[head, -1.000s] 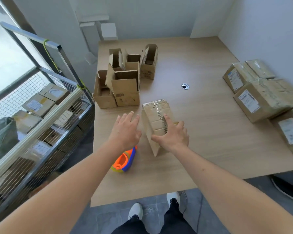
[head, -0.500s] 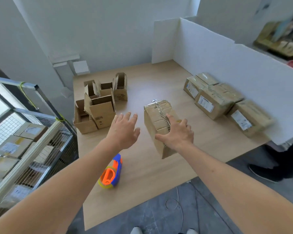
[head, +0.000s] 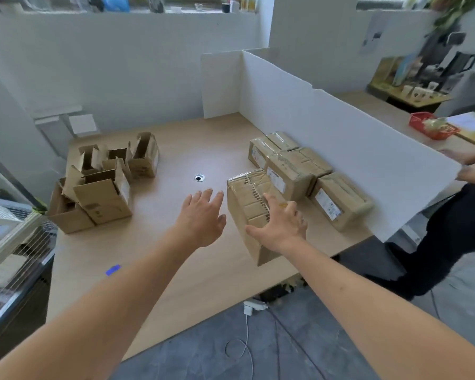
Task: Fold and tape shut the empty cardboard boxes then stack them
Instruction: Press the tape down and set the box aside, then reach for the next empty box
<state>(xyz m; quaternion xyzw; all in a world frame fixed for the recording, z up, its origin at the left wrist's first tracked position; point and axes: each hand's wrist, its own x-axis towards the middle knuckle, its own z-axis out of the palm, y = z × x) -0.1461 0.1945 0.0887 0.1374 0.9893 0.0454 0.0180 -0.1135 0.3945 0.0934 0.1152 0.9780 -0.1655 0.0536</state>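
Right hand [head: 281, 224]: palm down on the taped box [head: 248, 207], fingers spread over its top, thumb along the near side; grip holding it.
Left hand [head: 202, 216]: released, fingers straight, beside the box, not touching.
Box: brown cardboard, glossy tape, raised over the bench [head: 176, 270], near edge.

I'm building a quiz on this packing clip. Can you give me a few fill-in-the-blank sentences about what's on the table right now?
1. The right hand holds a cardboard box whose top is sealed with ____.
2. The left hand is ____ and holds nothing.
3. The open, unsealed boxes sit on the ____ side of the table.
4. The sealed boxes lie in a row beside the white ____.

Missing words: tape; open; left; partition
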